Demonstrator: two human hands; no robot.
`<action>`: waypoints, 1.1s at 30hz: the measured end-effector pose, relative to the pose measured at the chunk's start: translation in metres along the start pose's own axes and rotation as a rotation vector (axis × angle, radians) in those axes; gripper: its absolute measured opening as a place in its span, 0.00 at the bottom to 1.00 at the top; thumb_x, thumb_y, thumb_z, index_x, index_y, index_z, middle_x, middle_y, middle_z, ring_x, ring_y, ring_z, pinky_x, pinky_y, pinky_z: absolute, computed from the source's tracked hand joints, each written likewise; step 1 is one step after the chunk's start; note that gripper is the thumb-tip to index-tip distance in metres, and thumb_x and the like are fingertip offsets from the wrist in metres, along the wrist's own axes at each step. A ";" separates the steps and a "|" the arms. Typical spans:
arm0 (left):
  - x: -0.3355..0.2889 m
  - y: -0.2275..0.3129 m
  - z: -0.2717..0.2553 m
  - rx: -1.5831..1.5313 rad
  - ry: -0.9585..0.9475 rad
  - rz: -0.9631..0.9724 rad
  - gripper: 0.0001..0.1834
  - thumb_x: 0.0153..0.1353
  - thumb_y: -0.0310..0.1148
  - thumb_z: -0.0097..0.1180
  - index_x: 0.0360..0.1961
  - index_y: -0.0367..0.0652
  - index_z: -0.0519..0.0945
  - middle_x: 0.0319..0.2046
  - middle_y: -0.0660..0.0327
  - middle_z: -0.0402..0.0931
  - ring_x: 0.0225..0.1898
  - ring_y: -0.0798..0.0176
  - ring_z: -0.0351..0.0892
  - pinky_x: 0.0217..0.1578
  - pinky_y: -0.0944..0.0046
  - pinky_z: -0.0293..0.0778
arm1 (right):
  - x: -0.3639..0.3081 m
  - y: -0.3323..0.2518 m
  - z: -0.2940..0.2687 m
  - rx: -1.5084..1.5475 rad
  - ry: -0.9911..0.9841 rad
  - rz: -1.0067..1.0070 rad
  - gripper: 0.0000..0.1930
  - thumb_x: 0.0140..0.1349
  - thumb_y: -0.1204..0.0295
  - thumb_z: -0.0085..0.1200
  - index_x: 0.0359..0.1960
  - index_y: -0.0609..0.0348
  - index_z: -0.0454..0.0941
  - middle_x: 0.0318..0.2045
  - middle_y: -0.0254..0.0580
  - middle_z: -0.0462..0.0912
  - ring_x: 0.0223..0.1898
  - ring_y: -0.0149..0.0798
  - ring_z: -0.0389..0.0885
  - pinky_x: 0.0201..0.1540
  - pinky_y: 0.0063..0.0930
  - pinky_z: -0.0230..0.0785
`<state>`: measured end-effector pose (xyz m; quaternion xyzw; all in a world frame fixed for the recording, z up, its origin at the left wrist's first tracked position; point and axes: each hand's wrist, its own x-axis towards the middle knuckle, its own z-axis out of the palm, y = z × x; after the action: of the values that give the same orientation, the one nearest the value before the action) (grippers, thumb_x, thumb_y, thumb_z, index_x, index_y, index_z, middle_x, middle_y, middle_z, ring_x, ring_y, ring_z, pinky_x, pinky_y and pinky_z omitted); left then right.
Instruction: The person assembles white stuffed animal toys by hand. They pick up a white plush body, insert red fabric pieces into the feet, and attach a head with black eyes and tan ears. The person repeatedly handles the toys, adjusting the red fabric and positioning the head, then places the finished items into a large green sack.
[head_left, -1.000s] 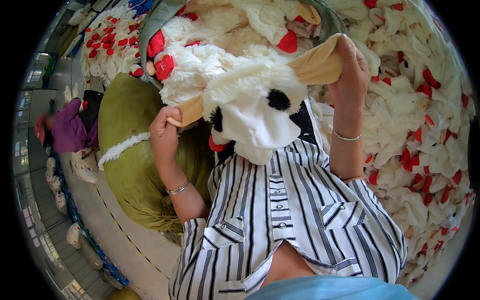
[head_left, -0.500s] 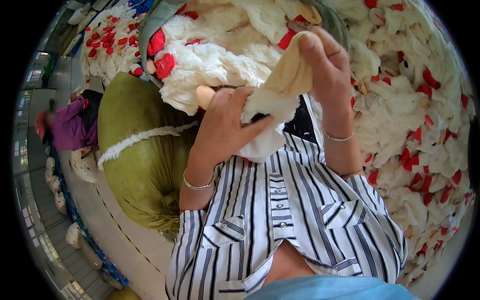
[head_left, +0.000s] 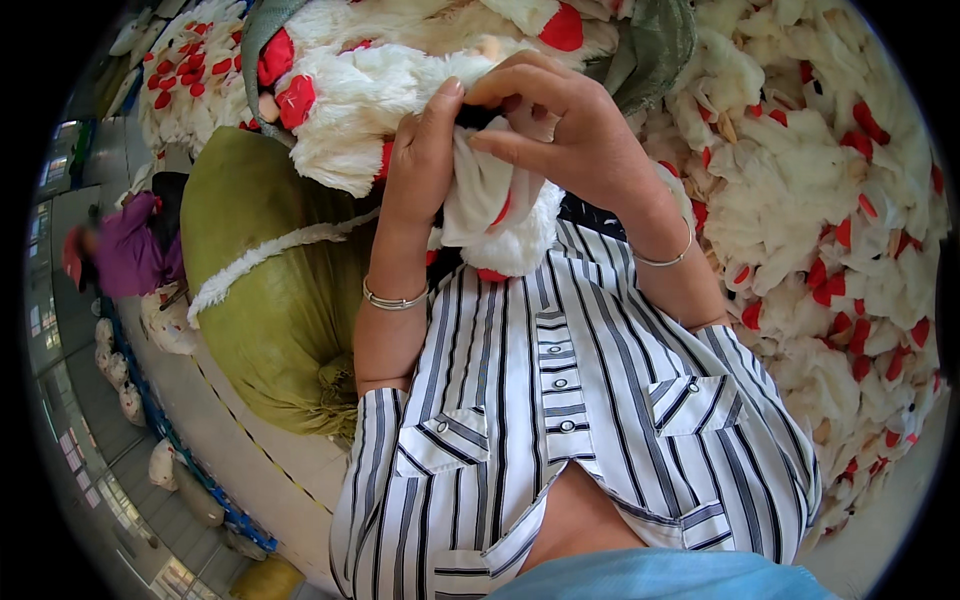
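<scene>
Between my hands, in front of my chest, hangs a limp plush toy skin [head_left: 488, 205], white and partly fluffy, with red patches at its lower end. My left hand [head_left: 418, 165] is closed on its left side, thumb pointing up. Curled over its upper right is my right hand [head_left: 575, 130], thumb and forefinger pressed to the fabric near a dark spot. The fingers cover the skin's top. Just beyond both hands lies a heap of white plush skins with red pieces [head_left: 385, 95] in an open grey-green sack [head_left: 655, 50].
A tied olive-green sack [head_left: 270, 270] stands at my left, a white furry strip [head_left: 290, 260] across it. Plush skins [head_left: 800, 220] pile up along my right. Another pile [head_left: 190, 60] lies far left. A person in purple [head_left: 140, 245] bends at the left, beyond a floor line.
The pale backing fabric that my right hand held up high is lowered and folded in. Both hands have come together over the skin, and white fluff with red now shows below.
</scene>
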<state>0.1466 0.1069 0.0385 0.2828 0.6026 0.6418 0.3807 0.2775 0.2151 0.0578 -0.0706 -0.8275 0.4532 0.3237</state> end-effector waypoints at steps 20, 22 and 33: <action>-0.011 -0.002 -0.030 -0.103 -0.259 -0.042 0.14 0.67 0.36 0.54 0.44 0.34 0.80 0.36 0.65 0.82 0.35 0.77 0.78 0.36 0.75 0.74 | -0.006 0.017 -0.006 0.147 0.341 0.140 0.05 0.57 0.78 0.61 0.29 0.64 0.77 0.20 0.34 0.77 0.22 0.23 0.71 0.26 0.18 0.66; -0.004 -0.008 -0.030 -0.153 -0.103 -0.081 0.14 0.67 0.36 0.54 0.43 0.35 0.81 0.36 0.64 0.82 0.36 0.75 0.79 0.37 0.74 0.74 | -0.009 0.009 -0.010 0.102 0.448 0.067 0.04 0.57 0.78 0.61 0.29 0.63 0.77 0.21 0.34 0.78 0.22 0.22 0.71 0.26 0.17 0.66; -0.001 -0.008 0.001 -0.376 0.134 -0.091 0.13 0.66 0.38 0.53 0.43 0.39 0.80 0.38 0.64 0.78 0.39 0.73 0.76 0.40 0.72 0.73 | -0.014 -0.007 0.029 -0.305 -0.052 0.068 0.12 0.52 0.63 0.63 0.25 0.53 0.73 0.24 0.35 0.75 0.32 0.42 0.75 0.35 0.35 0.62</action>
<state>0.1497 0.1066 0.0306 0.1360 0.5083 0.7425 0.4146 0.2718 0.1852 0.0456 -0.1354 -0.8920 0.3346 0.2721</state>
